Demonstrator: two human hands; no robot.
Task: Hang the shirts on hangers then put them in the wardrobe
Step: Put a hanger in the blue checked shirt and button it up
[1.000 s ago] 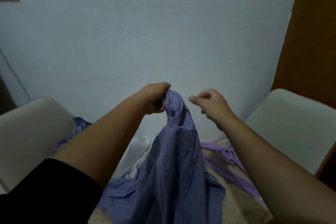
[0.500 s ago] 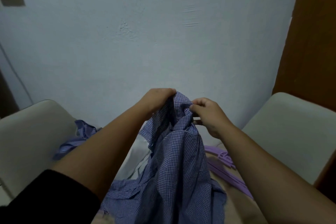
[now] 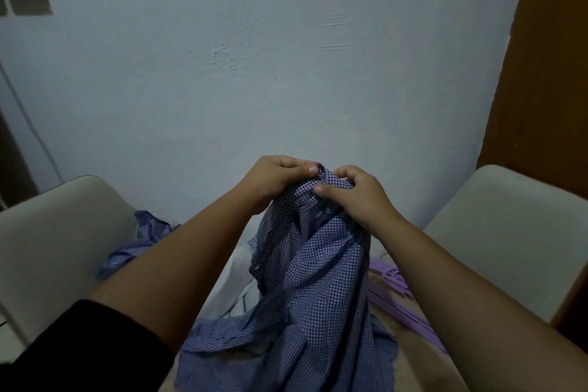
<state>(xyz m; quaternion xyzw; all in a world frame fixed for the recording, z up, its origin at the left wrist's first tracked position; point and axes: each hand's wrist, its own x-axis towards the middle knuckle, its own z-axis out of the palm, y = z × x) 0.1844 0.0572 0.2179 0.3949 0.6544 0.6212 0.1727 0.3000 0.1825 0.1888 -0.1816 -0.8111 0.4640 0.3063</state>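
A blue-and-white checked shirt (image 3: 311, 280) hangs bunched in front of me, held up by its top. My left hand (image 3: 273, 178) grips the top edge from the left, fingers curled over the cloth. My right hand (image 3: 353, 194) pinches the same bunched top from the right, thumb on the front. The two hands almost touch. Purple plastic hangers (image 3: 394, 283) lie on the surface below my right forearm, partly hidden by it. A second blue shirt (image 3: 143, 239) lies crumpled at the left, behind my left arm.
A pale blue wall (image 3: 254, 57) fills the background close ahead. Beige cushioned chair backs stand at the left (image 3: 47, 248) and at the right (image 3: 509, 226). A brown wooden panel (image 3: 547, 73) rises at the far right. White cloth (image 3: 232, 289) lies under the shirt.
My right hand moved in from the right and took hold of the shirt's top beside my left hand. Both hands have since shifted closer together on the bunched cloth.
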